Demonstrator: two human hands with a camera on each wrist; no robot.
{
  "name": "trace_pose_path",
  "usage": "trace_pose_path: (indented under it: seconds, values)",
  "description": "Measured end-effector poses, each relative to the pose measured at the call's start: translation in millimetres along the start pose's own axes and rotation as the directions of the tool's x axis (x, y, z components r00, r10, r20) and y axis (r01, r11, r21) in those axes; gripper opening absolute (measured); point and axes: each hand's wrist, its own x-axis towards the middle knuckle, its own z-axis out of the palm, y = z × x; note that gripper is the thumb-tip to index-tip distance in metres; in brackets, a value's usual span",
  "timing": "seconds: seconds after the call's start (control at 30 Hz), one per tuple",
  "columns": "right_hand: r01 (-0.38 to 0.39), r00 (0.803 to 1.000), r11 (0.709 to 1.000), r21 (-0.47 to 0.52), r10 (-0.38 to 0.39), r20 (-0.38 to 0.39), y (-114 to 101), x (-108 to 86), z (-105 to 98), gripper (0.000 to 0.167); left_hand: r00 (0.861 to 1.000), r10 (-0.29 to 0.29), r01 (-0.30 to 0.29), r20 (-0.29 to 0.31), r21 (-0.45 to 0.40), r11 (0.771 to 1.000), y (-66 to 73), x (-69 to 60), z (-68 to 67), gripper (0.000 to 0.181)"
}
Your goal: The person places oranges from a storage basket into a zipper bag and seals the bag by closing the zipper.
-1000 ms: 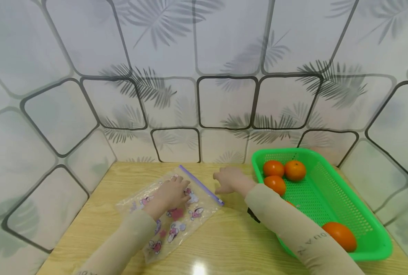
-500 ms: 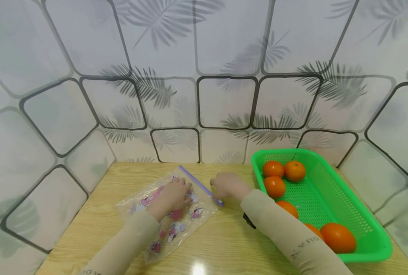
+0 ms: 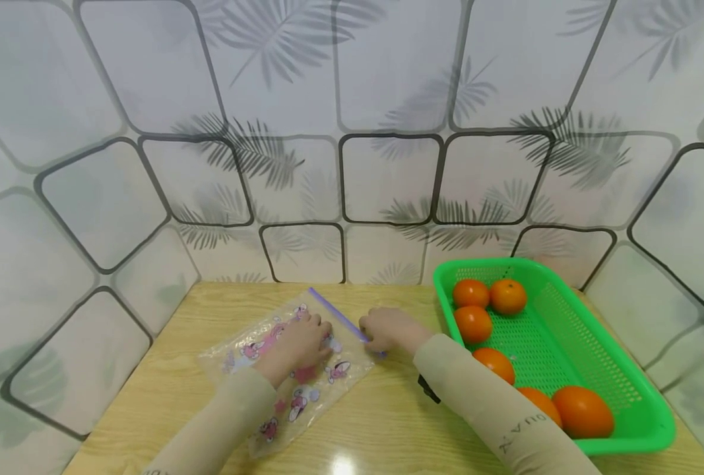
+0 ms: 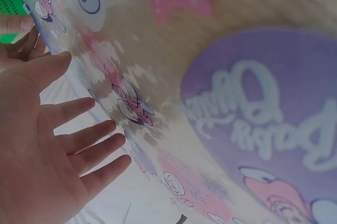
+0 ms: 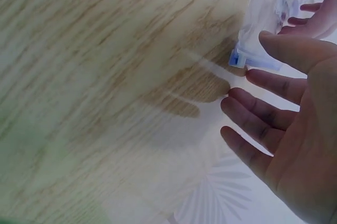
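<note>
A clear zip bag [image 3: 313,396] with pink and purple cartoon prints lies flat on the wooden table, its purple zip strip [image 3: 335,311] along the upper right edge. My left hand [image 3: 297,344] rests on the bag's upper middle, and in the left wrist view its fingers are spread, fairly straight and curled around nothing. At the near end of the strip, my right hand [image 3: 390,330] is beside the slider [image 5: 238,59]. In the right wrist view the thumb and index finger stand apart near that slider, with the other fingers relaxed towards the table.
To the right is a green plastic basket [image 3: 648,389]. Several orange fruits [image 3: 493,366] lie along its left side and near end, and the right forearm passes over its left rim. Patterned wall covering [image 3: 387,178] encloses the table [image 3: 381,415] at the back and sides.
My right hand has come down and slightly left to the near end of the zip strip. The left hand has shifted slightly towards me on the bag.
</note>
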Motion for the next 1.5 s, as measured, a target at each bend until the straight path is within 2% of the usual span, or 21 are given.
trace_pose_path:
  seconds: [0.2,0.4,0.6,0.7,0.83,0.93,1.03,1.27,1.5]
  values:
    - [0.017,1.000,1.000,0.011,-0.017,-0.002,-2.6,0.8,0.9,0.023,1.000,0.003,-0.003,0.006,0.006,1.000,-1.1,1.5,2.5,0.047]
    - [0.020,1.000,0.996,0.092,-0.019,-0.007,-6.9,1.2,0.7,0.020,1.000,0.003,-0.003,0.013,-0.021,1.000,-0.5,2.2,3.7,0.049]
    - [0.070,0.997,0.985,0.155,-0.064,-0.040,-10.3,0.2,-1.0,0.011,1.000,0.014,-0.014,0.008,-0.004,1.000,0.3,1.7,2.9,0.046]
    - [0.084,0.996,0.983,0.166,-0.077,-0.047,-11.6,-0.7,-1.5,0.011,0.999,0.030,-0.030,-0.018,-0.003,1.000,0.7,1.3,2.6,0.039]
    - [0.056,0.998,0.972,0.230,-0.048,-0.043,-12.3,-2.4,-2.2,0.013,0.997,0.054,-0.053,-0.064,0.018,0.998,1.0,1.9,1.2,0.033]
    - [0.020,0.999,0.955,0.295,-0.008,-0.041,-12.9,-4.4,-3.0,0.016,0.995,0.058,-0.056,-0.087,0.032,0.998,1.0,3.5,-0.5,0.036]
    - [0.001,0.998,0.942,0.335,0.019,-0.056,-14.3,-8.1,-5.4,0.018,0.993,0.054,-0.053,-0.101,0.007,0.999,1.9,5.5,-2.7,0.040]
    - [0.020,0.995,0.931,0.366,0.018,-0.099,-13.4,-9.8,-7.5,0.020,0.985,0.067,-0.066,-0.158,0.006,0.998,3.4,10.3,-6.3,0.041]
    - [0.041,0.991,0.906,0.420,0.016,-0.132,-15.2,-13.9,-12.9,0.015,0.977,0.074,-0.082,-0.202,-0.034,0.996,4.7,13.1,-9.8,0.042]
